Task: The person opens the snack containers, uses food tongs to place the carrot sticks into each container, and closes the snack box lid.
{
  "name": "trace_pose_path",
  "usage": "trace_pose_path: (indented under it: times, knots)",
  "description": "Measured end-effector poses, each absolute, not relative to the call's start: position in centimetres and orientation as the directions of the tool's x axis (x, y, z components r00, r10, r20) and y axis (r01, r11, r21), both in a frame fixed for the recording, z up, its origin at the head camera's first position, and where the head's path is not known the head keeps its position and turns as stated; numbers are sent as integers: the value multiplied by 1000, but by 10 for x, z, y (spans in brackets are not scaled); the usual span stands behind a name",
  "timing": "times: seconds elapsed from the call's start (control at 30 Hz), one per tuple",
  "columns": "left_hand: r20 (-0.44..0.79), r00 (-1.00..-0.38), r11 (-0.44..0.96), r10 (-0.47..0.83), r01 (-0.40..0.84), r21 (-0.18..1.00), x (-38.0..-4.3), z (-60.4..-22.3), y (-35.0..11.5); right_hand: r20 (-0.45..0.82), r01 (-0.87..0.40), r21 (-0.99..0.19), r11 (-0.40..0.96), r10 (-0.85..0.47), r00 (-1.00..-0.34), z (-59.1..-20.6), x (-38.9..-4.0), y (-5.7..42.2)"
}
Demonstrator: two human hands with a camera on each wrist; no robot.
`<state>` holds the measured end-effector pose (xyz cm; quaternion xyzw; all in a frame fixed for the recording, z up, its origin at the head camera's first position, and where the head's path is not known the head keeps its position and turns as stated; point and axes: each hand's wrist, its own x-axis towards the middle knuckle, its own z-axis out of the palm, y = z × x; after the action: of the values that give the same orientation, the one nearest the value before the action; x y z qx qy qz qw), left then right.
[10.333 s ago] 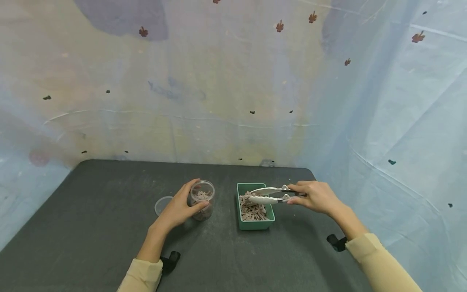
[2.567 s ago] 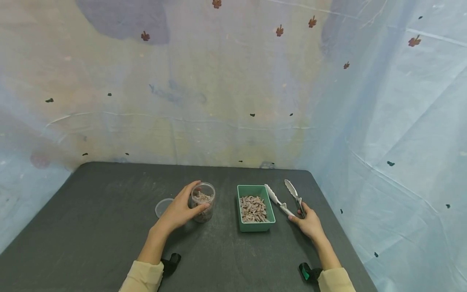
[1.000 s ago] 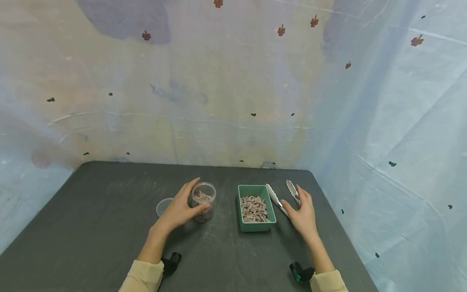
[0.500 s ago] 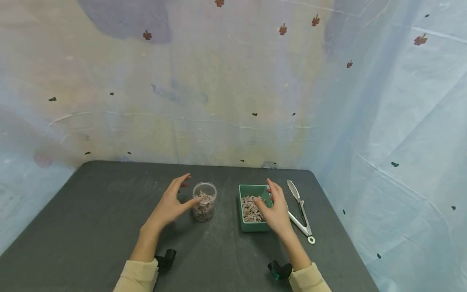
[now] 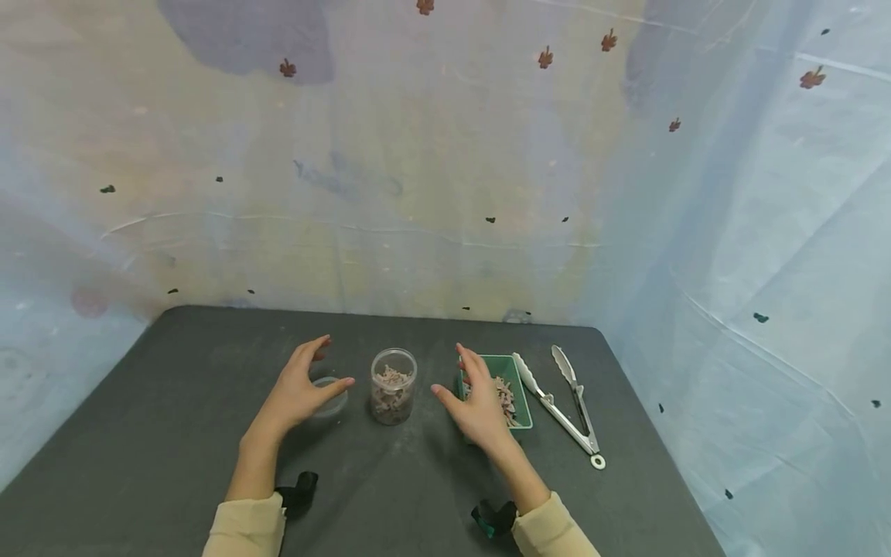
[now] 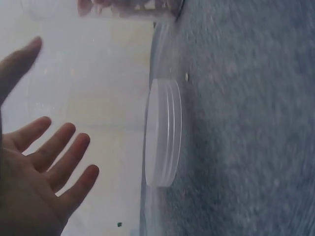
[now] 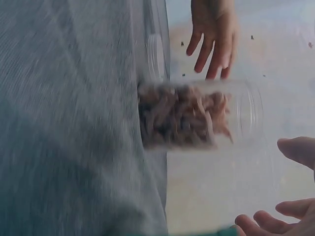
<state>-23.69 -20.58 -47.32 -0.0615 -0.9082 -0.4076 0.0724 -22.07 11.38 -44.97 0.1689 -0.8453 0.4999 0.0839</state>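
A clear plastic jar [image 5: 393, 398] stands upright on the dark table, partly filled with small brownish-pink strips [image 7: 182, 115]. My left hand [image 5: 295, 391] is apart from it on the left, fingers spread, above the round clear lid [image 6: 165, 132] lying flat. On the jar's other side, my right hand [image 5: 480, 406] holds nothing, thumb and fingers spread, overlapping the green box [image 5: 497, 362] of similar strips in the head view. Silver tongs [image 5: 571, 429] with pale scalloped tips lie spread to the right of the box.
The dark table [image 5: 390, 495] ends at a pale plastic sheet [image 5: 390, 263] hung behind it and at the right. A tiny crumb [image 6: 187, 77] lies near the lid. Black wrist mounts [image 5: 299, 493] sit on both wrists.
Earlier my right hand worked the tongs in the box; it has laid them down and moved left toward the jar. My left hand has let go of the jar and moved left.
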Motion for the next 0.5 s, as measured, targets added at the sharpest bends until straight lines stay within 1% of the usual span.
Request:
trace_pose_path:
  times: [0.13, 0.3, 0.5]
  knots:
    - [156, -987, 709, 43, 141, 691, -237, -475, -211, 279, -359, -848, 390, -247, -928, -452, -222, 98]
    - [138, -989, 782, 50, 124, 610, -238, -478, -216, 228, -316, -899, 304, -292, -929, -461, -226, 83]
    - [46, -995, 820, 85, 96, 564, -238, -483, -219, 164, -239, -946, 219, -311, -936, -472, -228, 70]
